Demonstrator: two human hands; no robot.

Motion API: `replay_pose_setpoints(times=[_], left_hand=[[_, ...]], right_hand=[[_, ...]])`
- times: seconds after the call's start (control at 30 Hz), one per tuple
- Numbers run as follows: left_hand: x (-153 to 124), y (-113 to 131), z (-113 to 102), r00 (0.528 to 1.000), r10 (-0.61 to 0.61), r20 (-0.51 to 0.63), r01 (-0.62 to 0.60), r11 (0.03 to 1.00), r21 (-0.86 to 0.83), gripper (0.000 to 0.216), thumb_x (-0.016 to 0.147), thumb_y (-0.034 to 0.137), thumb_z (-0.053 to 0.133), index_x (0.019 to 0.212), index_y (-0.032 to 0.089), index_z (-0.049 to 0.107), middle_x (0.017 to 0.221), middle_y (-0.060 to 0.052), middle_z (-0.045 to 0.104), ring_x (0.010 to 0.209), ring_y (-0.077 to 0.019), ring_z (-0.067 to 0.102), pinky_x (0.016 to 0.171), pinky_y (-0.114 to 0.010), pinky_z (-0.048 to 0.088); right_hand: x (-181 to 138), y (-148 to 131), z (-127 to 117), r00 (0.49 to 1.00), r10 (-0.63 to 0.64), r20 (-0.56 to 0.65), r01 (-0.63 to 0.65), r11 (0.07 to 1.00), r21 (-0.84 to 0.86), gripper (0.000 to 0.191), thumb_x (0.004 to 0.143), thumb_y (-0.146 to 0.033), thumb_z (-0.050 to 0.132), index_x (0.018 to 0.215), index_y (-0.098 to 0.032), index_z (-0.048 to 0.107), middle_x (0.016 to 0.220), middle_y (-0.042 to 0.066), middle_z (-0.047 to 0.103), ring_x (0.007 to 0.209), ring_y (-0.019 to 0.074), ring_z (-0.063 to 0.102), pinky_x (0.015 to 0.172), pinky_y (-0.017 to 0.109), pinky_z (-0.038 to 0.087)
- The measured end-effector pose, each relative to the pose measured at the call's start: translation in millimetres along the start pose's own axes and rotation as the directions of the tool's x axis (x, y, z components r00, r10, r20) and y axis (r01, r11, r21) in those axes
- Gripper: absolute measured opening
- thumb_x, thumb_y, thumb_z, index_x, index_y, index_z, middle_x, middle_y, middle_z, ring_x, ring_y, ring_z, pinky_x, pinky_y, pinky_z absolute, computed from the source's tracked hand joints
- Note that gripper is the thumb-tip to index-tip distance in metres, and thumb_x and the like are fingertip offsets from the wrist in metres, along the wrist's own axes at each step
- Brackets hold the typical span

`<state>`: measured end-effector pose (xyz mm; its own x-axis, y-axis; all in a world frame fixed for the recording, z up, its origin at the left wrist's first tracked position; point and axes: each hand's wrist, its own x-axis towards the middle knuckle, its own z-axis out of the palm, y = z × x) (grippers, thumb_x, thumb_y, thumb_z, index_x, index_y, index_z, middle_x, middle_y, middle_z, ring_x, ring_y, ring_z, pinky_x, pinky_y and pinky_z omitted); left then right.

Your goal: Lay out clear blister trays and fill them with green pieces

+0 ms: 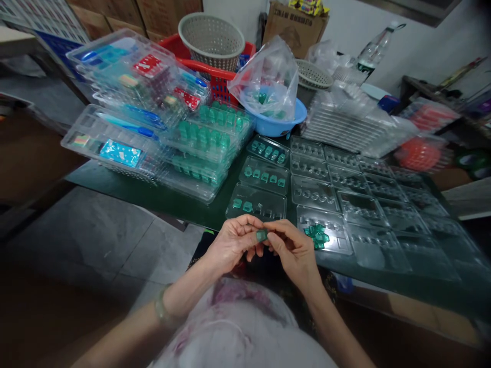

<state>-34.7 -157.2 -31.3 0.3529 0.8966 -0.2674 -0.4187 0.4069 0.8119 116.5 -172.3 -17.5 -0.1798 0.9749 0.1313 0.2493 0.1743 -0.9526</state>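
Observation:
Between the fingers of both hands is a small green translucent piece (261, 235), its exact kind too small to make out. My left hand (233, 243) pinches it at the thumb, and the fingertips of my right hand (293, 250) close on its right side. Just beyond the hands lies a clear plastic tray (253, 194) with two green pieces at its left and bare slots at its right. Two trays behind it hold rows of green pieces (264, 176). Right of my right hand, a loose heap of green pieces (317, 236) sits on another clear tray.
Rows of clear trays (368, 209) cover the table's right side. Stacked filled trays (199, 148) and packaged sets (126, 112) stand at the left. Behind are a blue basin (276, 122) with a plastic bag, a red basket (220, 82) and a grey basket (210, 38).

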Motion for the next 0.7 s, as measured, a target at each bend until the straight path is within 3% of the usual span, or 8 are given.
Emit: replay_pose_setpoints(times=[0.1, 0.27, 0.37, 0.5, 0.6, 0.7], left_hand=[[0.5, -1.3, -2.8, 0.999, -0.035, -0.015, 0.036, 0.998, 0.047, 0.018, 0.069, 0.026, 0.067, 0.073, 0.013, 0.056, 0.048, 0.002, 0.055, 0.038, -0.0053, 0.046, 0.035, -0.015, 0.031], [2.4, -4.0, -5.7, 0.994, -0.056, -0.091, 0.065, 0.993, 0.098, 0.019, 0.066, 0.026, 0.069, 0.068, 0.013, 0.056, 0.045, 0.004, 0.050, 0.035, -0.0036, 0.040, 0.034, -0.015, 0.026], [-0.9, 1.7, -6.9, 0.996, -0.065, -0.056, 0.071, 0.991, 0.111, 0.021, 0.069, 0.031, 0.067, 0.076, 0.013, 0.058, 0.049, 0.003, 0.054, 0.036, -0.0042, 0.041, 0.034, -0.015, 0.027], [-8.8, 10.4, -15.4, 0.997, -0.021, -0.073, 0.031, 0.991, 0.132, 0.022, 0.070, 0.030, 0.067, 0.082, 0.013, 0.061, 0.055, 0.000, 0.059, 0.040, -0.0053, 0.045, 0.034, -0.015, 0.029], [-13.1, 9.9, -25.8, 0.988, 0.059, -0.143, -0.034, 0.985, 0.168, 0.019, 0.071, 0.028, 0.066, 0.081, 0.013, 0.061, 0.056, 0.001, 0.058, 0.041, -0.0045, 0.043, 0.035, -0.014, 0.029], [-14.7, 5.4, -33.3, 0.977, 0.111, -0.179, -0.070, 0.973, 0.222, 0.018, 0.073, 0.030, 0.064, 0.080, 0.013, 0.061, 0.053, 0.002, 0.056, 0.039, -0.0036, 0.040, 0.034, -0.014, 0.027]], right_hand=[[0.9, 1.5, -2.7, 0.996, 0.033, 0.084, -0.037, 0.999, 0.040, 0.016, 0.081, -0.025, 0.055, 0.095, -0.023, 0.063, 0.087, 0.003, 0.058, 0.071, 0.0129, 0.055, 0.057, 0.024, 0.045], [1.5, 3.2, 0.2, 0.990, 0.108, 0.085, -0.113, 0.992, 0.048, 0.014, 0.078, -0.026, 0.059, 0.090, -0.022, 0.063, 0.081, 0.002, 0.060, 0.065, 0.0120, 0.055, 0.053, 0.023, 0.044], [7.3, 1.9, -1.1, 0.993, 0.098, 0.061, -0.099, 0.995, 0.003, 0.015, 0.078, -0.028, 0.058, 0.090, -0.021, 0.062, 0.078, 0.002, 0.060, 0.063, 0.0123, 0.055, 0.054, 0.024, 0.045], [29.4, 4.1, -1.8, 0.997, -0.054, -0.048, 0.038, 0.960, -0.278, 0.016, 0.080, -0.028, 0.055, 0.092, -0.021, 0.063, 0.077, 0.002, 0.060, 0.065, 0.0132, 0.055, 0.059, 0.025, 0.044], [49.3, 10.9, 3.9, 0.991, -0.136, 0.002, 0.116, 0.835, -0.538, 0.018, 0.081, -0.025, 0.051, 0.091, -0.018, 0.064, 0.078, 0.004, 0.060, 0.067, 0.0144, 0.055, 0.063, 0.026, 0.043], [60.8, 15.7, 11.2, 0.991, -0.120, 0.054, 0.121, 0.665, -0.737, 0.018, 0.082, -0.024, 0.049, 0.092, -0.019, 0.064, 0.082, 0.005, 0.061, 0.070, 0.0158, 0.057, 0.063, 0.027, 0.041]])
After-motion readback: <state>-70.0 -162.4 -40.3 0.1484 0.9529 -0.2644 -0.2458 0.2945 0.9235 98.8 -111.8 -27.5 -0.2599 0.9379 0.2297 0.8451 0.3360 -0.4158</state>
